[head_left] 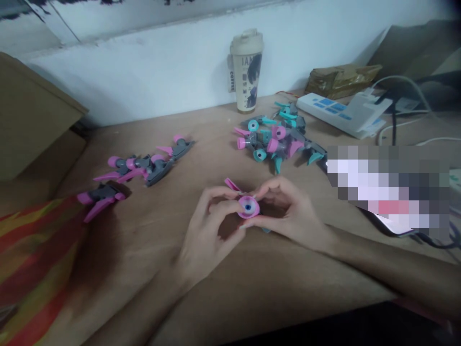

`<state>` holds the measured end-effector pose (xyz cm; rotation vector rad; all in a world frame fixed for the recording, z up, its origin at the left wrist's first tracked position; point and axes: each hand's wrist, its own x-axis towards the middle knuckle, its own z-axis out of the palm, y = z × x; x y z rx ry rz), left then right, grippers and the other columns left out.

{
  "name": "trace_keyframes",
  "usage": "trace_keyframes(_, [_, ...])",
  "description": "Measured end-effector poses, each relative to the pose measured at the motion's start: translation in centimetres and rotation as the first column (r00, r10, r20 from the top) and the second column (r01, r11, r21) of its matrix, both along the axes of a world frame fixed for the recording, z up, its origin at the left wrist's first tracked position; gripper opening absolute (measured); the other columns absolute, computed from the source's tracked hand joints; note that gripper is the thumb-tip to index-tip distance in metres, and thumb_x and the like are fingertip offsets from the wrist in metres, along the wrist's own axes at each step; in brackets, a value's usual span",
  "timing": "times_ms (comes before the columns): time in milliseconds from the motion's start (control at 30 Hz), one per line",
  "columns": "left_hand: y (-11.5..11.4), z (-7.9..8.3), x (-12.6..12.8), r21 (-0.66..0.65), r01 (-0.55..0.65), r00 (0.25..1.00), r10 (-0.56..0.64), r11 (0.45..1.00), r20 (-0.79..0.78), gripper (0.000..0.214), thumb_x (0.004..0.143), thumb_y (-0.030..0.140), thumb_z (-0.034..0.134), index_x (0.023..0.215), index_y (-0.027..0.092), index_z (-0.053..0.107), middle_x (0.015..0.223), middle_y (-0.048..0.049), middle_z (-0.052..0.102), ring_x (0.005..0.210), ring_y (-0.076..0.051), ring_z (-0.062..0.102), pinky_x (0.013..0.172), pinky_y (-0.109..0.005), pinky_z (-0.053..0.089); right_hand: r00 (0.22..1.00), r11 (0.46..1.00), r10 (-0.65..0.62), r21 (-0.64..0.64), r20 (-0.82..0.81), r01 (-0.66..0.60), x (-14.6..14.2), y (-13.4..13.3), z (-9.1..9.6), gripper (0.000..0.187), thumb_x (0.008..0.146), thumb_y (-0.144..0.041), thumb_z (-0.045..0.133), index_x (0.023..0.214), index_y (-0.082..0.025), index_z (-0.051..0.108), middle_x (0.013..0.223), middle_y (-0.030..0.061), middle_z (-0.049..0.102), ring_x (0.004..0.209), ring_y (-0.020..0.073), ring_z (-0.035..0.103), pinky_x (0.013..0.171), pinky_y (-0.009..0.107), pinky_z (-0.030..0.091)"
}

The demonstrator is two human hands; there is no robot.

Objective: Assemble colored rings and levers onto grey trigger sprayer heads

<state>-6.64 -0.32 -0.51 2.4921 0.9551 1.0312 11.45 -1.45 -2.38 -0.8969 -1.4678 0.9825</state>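
Observation:
Between my two hands is a small plastic toy piece [248, 207] with a round pink rim, a whitish inside and a dark blue centre. A thin pink fin sticks out of it at the back. My left hand [212, 226] pinches the piece from the left, thumb below and fingers above. From the right, my right hand [291, 211] grips it between thumb and fingers. A greyish bit shows beneath the right thumb; the rest of the piece is hidden by my fingers. Similar pink and grey pieces [144, 166] lie to the left.
A pile of teal, pink and grey pieces [277, 139] lies behind my right hand. Further back stand a lidded coffee cup [248, 72], a power strip [338, 113] with cables and a taped parcel [338, 79]. A striped red-yellow cloth [39, 254] is at left; a pixelated phone-like object [389, 197] lies right.

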Motion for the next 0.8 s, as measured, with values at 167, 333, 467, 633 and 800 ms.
trace_keyframes(167, [-0.24, 0.06, 0.03, 0.038, 0.017, 1.000, -0.017, 0.999, 0.003, 0.021, 0.078, 0.008, 0.061, 0.093, 0.022, 0.057, 0.109, -0.0051, 0.048, 0.103, -0.018, 0.054, 0.087, -0.035, 0.049, 1.000, 1.000, 0.019, 0.007, -0.012, -0.019, -0.03, -0.17, -0.04, 0.038, 0.062, -0.017, 0.079, 0.087, -0.023, 0.051, 0.087, -0.0010, 0.065, 0.085, 0.0154, 0.066, 0.077, 0.028, 0.055])
trace_keyframes(333, [-0.23, -0.09, -0.03, 0.066, 0.006, 1.000, -0.008, 0.998, 0.028, 0.018, 0.079, 0.010, 0.063, 0.093, 0.021, 0.060, 0.108, -0.0043, 0.048, 0.096, -0.016, 0.057, 0.081, -0.031, 0.053, 0.999, 1.000, 0.018, -0.018, -0.039, -0.019, -0.03, -0.30, -0.10, 0.038, 0.062, -0.014, 0.079, 0.087, -0.023, 0.052, 0.086, -0.0014, 0.066, 0.086, 0.0154, 0.066, 0.079, 0.028, 0.055])
trace_keyframes(467, [-0.26, -0.11, -0.07, 0.096, -0.022, 1.000, 0.019, 0.995, 0.022, 0.016, 0.080, 0.012, 0.063, 0.093, 0.021, 0.061, 0.108, -0.0037, 0.050, 0.092, -0.015, 0.059, 0.077, -0.028, 0.054, 0.998, 0.999, -0.007, -0.040, -0.068, 0.005, -0.15, -0.49, 0.05, 0.036, 0.063, -0.015, 0.078, 0.085, -0.022, 0.051, 0.087, -0.0008, 0.066, 0.086, 0.0161, 0.066, 0.081, 0.030, 0.055])
trace_keyframes(633, [-0.35, -0.11, -0.12, 0.116, -0.041, 0.999, 0.041, 0.992, -0.002, 0.017, 0.080, 0.014, 0.063, 0.094, 0.024, 0.060, 0.110, -0.0032, 0.051, 0.090, -0.014, 0.059, 0.075, -0.028, 0.055, 0.998, 0.999, -0.030, -0.041, -0.059, 0.028, -0.40, -0.49, 0.29, 0.035, 0.062, -0.018, 0.079, 0.082, -0.022, 0.051, 0.086, -0.0007, 0.066, 0.085, 0.0155, 0.067, 0.080, 0.029, 0.055])
trace_keyframes(800, [-0.50, -0.17, 0.11, 0.075, -0.078, 0.996, 0.076, 0.994, 0.035, 0.016, 0.080, 0.016, 0.064, 0.093, 0.022, 0.058, 0.100, -0.0035, 0.055, 0.092, -0.016, 0.058, 0.081, -0.034, 0.053, 0.998, 1.000, 0.002, -0.022, -0.057, -0.004, -0.41, -0.28, -0.02, 0.039, 0.063, -0.020, 0.079, 0.088, -0.024, 0.050, 0.089, -0.0005, 0.065, 0.089, 0.0165, 0.066, 0.082, 0.031, 0.054])
